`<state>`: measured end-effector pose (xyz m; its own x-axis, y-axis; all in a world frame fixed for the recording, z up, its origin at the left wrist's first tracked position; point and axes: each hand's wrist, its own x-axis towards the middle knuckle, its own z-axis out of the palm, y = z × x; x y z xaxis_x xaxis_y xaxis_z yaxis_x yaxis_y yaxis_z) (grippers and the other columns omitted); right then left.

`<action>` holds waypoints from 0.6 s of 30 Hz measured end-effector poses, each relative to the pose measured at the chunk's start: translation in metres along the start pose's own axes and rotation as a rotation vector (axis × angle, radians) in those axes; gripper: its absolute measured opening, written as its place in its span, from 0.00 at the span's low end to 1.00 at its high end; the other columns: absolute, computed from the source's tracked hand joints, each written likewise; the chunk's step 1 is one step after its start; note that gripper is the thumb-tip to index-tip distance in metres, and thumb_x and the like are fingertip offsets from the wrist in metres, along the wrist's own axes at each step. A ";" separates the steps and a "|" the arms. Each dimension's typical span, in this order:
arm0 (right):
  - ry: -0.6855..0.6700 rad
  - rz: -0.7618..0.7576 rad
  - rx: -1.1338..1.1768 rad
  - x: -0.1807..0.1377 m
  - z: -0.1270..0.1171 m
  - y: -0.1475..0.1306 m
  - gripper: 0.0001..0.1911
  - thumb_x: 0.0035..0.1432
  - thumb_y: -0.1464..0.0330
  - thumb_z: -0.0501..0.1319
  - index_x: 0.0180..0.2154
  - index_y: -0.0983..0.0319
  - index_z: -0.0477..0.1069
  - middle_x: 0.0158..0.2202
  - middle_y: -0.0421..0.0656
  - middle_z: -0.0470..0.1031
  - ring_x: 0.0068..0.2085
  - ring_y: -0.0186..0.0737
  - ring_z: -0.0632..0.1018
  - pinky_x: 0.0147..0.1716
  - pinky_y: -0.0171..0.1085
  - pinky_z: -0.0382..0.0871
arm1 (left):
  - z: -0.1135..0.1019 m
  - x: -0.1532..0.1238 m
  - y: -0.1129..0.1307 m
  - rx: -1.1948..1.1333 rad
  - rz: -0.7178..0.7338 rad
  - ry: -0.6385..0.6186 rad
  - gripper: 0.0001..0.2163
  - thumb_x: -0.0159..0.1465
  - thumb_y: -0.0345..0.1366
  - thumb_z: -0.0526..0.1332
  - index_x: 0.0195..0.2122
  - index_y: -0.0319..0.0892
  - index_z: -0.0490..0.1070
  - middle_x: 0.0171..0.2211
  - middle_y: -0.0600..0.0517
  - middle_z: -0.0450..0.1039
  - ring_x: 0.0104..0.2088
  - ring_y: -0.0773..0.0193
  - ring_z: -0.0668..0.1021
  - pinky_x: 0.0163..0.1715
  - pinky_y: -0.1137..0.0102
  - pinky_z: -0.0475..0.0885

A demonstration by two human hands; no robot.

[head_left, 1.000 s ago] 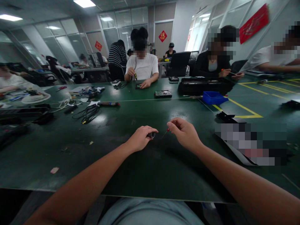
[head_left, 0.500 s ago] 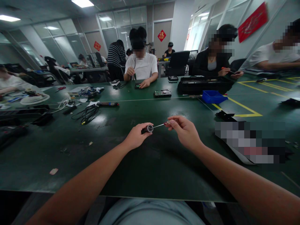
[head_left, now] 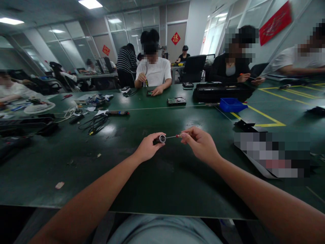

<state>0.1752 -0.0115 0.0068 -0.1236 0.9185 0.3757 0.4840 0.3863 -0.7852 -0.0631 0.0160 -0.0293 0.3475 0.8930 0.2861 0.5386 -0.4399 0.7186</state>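
Observation:
My left hand (head_left: 147, 148) is closed around a dark cylindrical part (head_left: 161, 138), whose round open end with a silvery rim faces me. In my right hand (head_left: 201, 144) is a screwdriver (head_left: 179, 135) with a reddish, see-through handle, gripped between thumb and fingers. Its thin metal shaft points left, and the tip meets the rim of the cylinder; whether it sits inside the opening or on a screw is too small to tell. Both hands are held over the middle of the green table (head_left: 157, 183).
Ahead lie a circuit board with a metal part (head_left: 176, 101), a blue bin (head_left: 232, 105) and a long black housing (head_left: 223, 91). Black cables (head_left: 95, 124) and a pen-like tool (head_left: 118, 113) lie left. A blurred-out object (head_left: 274, 157) is at right. A co-worker (head_left: 153, 73) sits opposite.
The screwdriver in my right hand has turned slightly and its shaft lies a little flatter. My left hand keeps its hold on the cylinder. The whole view has shifted marginally.

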 end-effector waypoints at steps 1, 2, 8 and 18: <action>0.002 -0.004 -0.015 0.000 0.000 -0.001 0.15 0.63 0.56 0.59 0.37 0.60 0.75 0.27 0.41 0.79 0.27 0.37 0.76 0.28 0.37 0.65 | 0.000 0.000 0.001 0.001 0.001 0.003 0.18 0.63 0.31 0.65 0.54 0.46 0.72 0.53 0.50 0.75 0.54 0.57 0.74 0.58 0.59 0.66; 0.009 -0.006 -0.035 0.000 0.000 -0.001 0.15 0.62 0.55 0.60 0.35 0.60 0.74 0.25 0.40 0.78 0.26 0.36 0.75 0.27 0.36 0.64 | -0.001 0.000 0.001 0.001 0.002 0.004 0.18 0.63 0.31 0.65 0.54 0.46 0.72 0.53 0.50 0.75 0.54 0.57 0.75 0.58 0.59 0.66; 0.052 -0.038 -0.166 -0.002 0.001 -0.001 0.26 0.61 0.50 0.59 0.18 0.59 0.62 0.15 0.36 0.63 0.18 0.32 0.64 0.20 0.35 0.54 | -0.001 -0.001 0.002 0.039 0.050 -0.011 0.18 0.63 0.33 0.66 0.55 0.49 0.72 0.53 0.52 0.75 0.54 0.57 0.74 0.58 0.59 0.66; 0.034 -0.111 -0.213 -0.002 0.001 -0.002 0.23 0.62 0.52 0.60 0.21 0.58 0.64 0.17 0.36 0.63 0.20 0.33 0.65 0.22 0.37 0.56 | -0.002 -0.001 -0.001 0.064 0.046 -0.011 0.18 0.64 0.35 0.64 0.56 0.49 0.72 0.53 0.51 0.74 0.54 0.56 0.74 0.58 0.57 0.66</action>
<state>0.1739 -0.0142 0.0071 -0.1590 0.8665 0.4733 0.6413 0.4551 -0.6178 -0.0655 0.0157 -0.0292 0.3809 0.8709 0.3105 0.5697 -0.4856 0.6631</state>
